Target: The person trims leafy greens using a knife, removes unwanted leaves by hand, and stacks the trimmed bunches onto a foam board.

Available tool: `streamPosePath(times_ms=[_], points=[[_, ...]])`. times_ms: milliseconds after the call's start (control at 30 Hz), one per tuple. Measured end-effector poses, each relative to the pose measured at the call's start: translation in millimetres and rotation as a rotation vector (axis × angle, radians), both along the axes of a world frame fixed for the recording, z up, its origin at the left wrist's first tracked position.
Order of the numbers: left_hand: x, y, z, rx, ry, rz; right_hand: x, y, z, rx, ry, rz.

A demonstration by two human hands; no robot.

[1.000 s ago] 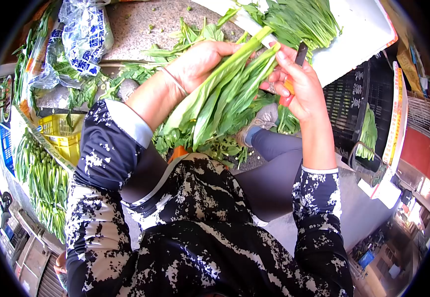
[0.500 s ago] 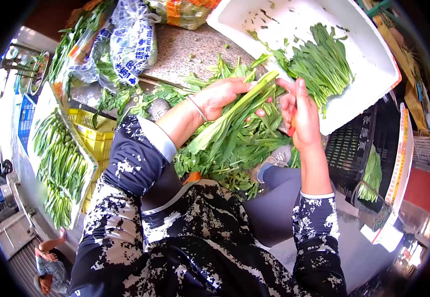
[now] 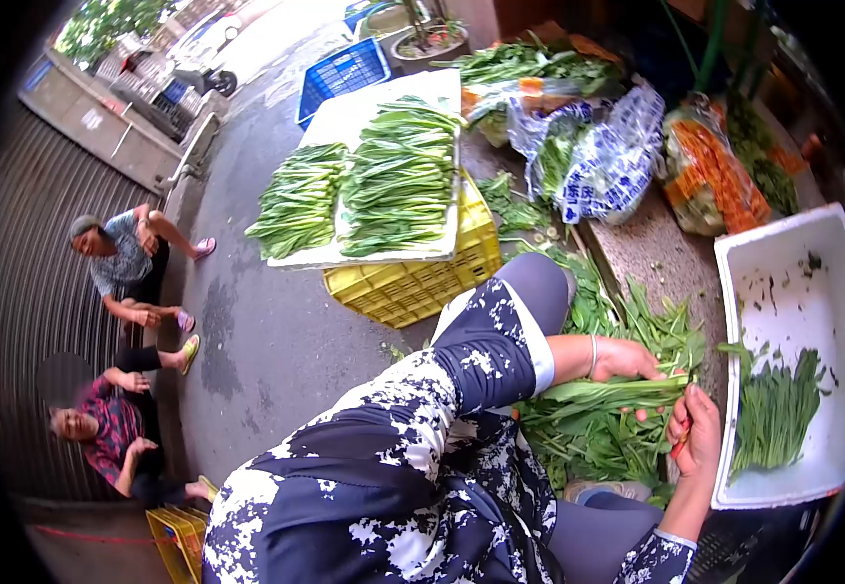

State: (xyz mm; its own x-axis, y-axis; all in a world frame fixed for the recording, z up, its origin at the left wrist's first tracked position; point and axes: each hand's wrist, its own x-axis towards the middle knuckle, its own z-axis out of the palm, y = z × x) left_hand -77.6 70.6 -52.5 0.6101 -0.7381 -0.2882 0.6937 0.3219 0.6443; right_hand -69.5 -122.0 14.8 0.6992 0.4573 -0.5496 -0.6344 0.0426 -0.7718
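Note:
Wrapped round a bunch of leafy greens [image 3: 602, 392], my left hand [image 3: 627, 360] holds it with the stem ends pointing right. At those stem ends is my right hand [image 3: 697, 428], its fingers closed on a small knife with an orange-red handle [image 3: 679, 443]; the blade is hard to make out. Loose greens [image 3: 597, 448] lie heaped beneath both hands. To the right, a white foam box [image 3: 724, 331] contains a bundle of greens [image 3: 774, 414] and a few dark leaf scraps.
Bundled greens [image 3: 403, 180] lie on a white foam tray [image 3: 330, 122] atop a yellow crate [image 3: 393, 292]. Plastic bags of vegetables [image 3: 602, 161] rest on the stone ledge [image 3: 651, 258]. Two people [image 3: 121, 253] sit by the shutter at left; a blue crate [image 3: 342, 80] stands behind.
The view has swung left, bringing the two people and the foam tray into fuller sight. Both hands stay close together at the bunch's stem ends.

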Motion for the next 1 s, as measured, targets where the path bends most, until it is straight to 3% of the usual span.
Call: streamPosePath(times_ms=[200, 367, 500, 567, 633, 767, 867, 1000], points=[[-50, 26, -5, -0.067, 0.001, 0.029, -13, 14, -4, -0.026, 0.098, 0.218], [-77, 31, -14, -0.121, 0.010, 0.032, -22, 18, -8, -0.149, 0.006, 0.359], [-84, 30, 0, -0.113, -0.009, 0.135, -27, 16, -9, -0.123, -0.037, 0.247], [-78, 24, -2, -0.068, -0.014, 0.173, -31, 16, -16, -0.377, -0.136, 0.084], [-78, 13, 1, 0.030, -0.012, 0.190, -38, 14, -21, -0.258, -0.047, 0.097], [-72, 0, 6, 0.128, 0.041, 0.210, -50, 16, -16, -0.295, -0.219, 0.169], [-70, -4, 15, 0.177, 0.015, 0.243, -44, 7, -34, -0.151, -0.153, 0.003], [-62, -4, 26, 0.283, 0.019, 0.337, -42, 8, -21, -0.146, -0.165, -0.051]])
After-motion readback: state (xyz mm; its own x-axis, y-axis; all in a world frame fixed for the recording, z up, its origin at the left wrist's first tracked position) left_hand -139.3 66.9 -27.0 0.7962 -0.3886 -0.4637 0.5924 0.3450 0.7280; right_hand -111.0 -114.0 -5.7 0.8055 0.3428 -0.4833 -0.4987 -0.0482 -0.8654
